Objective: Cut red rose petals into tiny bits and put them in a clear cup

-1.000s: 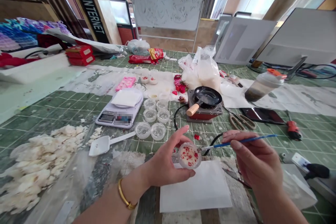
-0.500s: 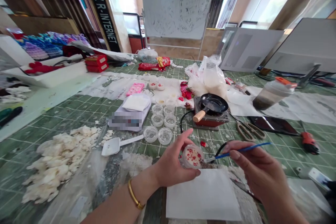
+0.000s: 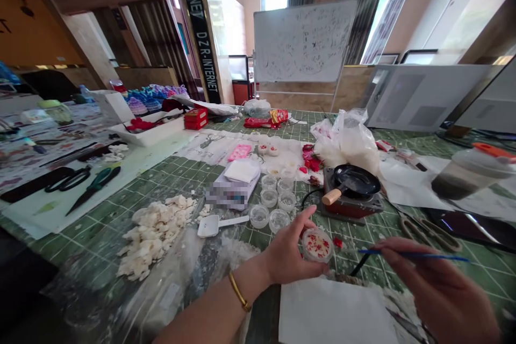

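Observation:
My left hand (image 3: pixel 292 250) holds a small clear round dish (image 3: pixel 317 244) by its rim, and the dish has red flecks on a pale layer inside. My right hand (image 3: pixel 437 279) pinches a thin blue-handled paintbrush (image 3: pixel 415 253), whose tip points left and stands apart from the dish. Below both hands lies a white paper sheet (image 3: pixel 334 314). Several small clear pots (image 3: pixel 274 204) stand just beyond my left hand.
A black mini pan on a red burner (image 3: pixel 352 185) stands ahead on the green cutting mat (image 3: pixel 177 174). Crumbled white material (image 3: pixel 155 236), a white scoop (image 3: pixel 212 226), a digital scale (image 3: pixel 234 191), a plastic bag (image 3: pixel 346 142) and scissors (image 3: pixel 429 232) surround my hands.
The view has swung left and up. The brush has moved right, away from the dish, and its tip no longer reaches it. My left hand still holds the dish.

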`<state>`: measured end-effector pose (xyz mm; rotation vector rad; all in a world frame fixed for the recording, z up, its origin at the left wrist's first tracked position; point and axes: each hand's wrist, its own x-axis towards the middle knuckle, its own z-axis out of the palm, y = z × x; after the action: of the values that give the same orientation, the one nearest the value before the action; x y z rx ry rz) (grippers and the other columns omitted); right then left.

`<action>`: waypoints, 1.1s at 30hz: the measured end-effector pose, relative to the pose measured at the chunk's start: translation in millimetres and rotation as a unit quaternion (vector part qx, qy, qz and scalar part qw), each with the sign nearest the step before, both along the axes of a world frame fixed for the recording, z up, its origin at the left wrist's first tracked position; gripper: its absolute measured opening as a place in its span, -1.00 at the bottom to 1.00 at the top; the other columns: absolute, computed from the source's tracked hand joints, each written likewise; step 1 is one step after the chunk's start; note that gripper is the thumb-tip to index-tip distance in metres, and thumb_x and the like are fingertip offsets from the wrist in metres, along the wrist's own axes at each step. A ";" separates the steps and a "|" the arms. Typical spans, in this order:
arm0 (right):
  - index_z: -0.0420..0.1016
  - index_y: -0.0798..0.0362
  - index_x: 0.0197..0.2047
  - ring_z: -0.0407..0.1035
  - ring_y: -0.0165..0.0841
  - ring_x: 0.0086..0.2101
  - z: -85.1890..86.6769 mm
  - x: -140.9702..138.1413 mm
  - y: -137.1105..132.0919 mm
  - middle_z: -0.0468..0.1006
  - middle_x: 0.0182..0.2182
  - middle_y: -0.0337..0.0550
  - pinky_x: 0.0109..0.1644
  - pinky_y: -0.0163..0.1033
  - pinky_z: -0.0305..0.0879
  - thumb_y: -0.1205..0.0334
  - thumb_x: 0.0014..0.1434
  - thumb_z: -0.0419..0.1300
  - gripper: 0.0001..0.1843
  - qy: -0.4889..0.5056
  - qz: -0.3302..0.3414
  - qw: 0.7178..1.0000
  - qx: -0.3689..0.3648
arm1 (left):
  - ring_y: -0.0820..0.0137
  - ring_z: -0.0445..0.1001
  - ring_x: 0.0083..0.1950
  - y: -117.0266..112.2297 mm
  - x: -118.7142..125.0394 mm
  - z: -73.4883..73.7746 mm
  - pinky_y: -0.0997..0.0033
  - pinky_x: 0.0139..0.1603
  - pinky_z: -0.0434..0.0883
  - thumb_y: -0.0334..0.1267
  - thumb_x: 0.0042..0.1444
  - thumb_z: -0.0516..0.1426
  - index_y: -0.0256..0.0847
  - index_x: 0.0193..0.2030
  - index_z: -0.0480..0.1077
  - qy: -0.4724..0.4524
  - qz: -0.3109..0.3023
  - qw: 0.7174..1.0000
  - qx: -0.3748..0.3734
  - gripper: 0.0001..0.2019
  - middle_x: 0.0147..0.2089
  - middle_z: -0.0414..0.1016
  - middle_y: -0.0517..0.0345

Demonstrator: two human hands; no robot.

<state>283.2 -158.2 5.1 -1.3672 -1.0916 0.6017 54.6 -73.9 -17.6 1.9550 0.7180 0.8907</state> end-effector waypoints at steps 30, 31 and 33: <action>0.57 0.04 -0.40 0.46 -0.34 -0.39 6.5 -13.6 9.2 0.58 -0.46 -0.17 -0.30 -0.37 0.40 -0.01 -0.13 0.39 -0.70 0.111 0.053 0.990 -0.065 | 0.33 0.46 -0.03 211.8 9.3 84.7 0.31 -0.04 0.41 -0.34 -0.07 0.32 -0.22 0.36 -0.15 0.092 0.287 0.951 -0.073 -0.05 0.09 0.37 -0.14; 0.56 0.04 -0.41 0.45 -0.33 -0.39 6.9 -15.8 9.2 0.58 -0.46 -0.17 -0.30 -0.36 0.40 -0.02 -0.13 0.39 -0.69 0.107 0.045 0.991 -0.066 | 0.31 0.46 -0.04 225.1 17.4 81.1 0.27 -0.05 0.43 -0.31 -0.01 0.29 -0.23 0.34 -0.06 0.121 0.287 0.948 -0.064 -0.17 0.08 0.38 -0.12; 0.56 0.04 -0.42 0.46 -0.32 -0.39 6.8 -17.9 9.8 0.58 -0.46 -0.16 -0.30 -0.35 0.41 -0.04 -0.12 0.37 -0.68 0.100 0.033 0.992 -0.072 | 0.28 0.45 -0.03 248.8 31.9 72.5 0.17 -0.06 0.45 -0.23 0.15 0.17 -0.24 0.22 0.17 0.183 0.283 0.941 -0.042 -0.49 0.08 0.38 -0.06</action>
<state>265.3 -148.4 11.9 -1.3643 -0.9499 0.8612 86.5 174.9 54.8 1.8808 1.5651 0.8050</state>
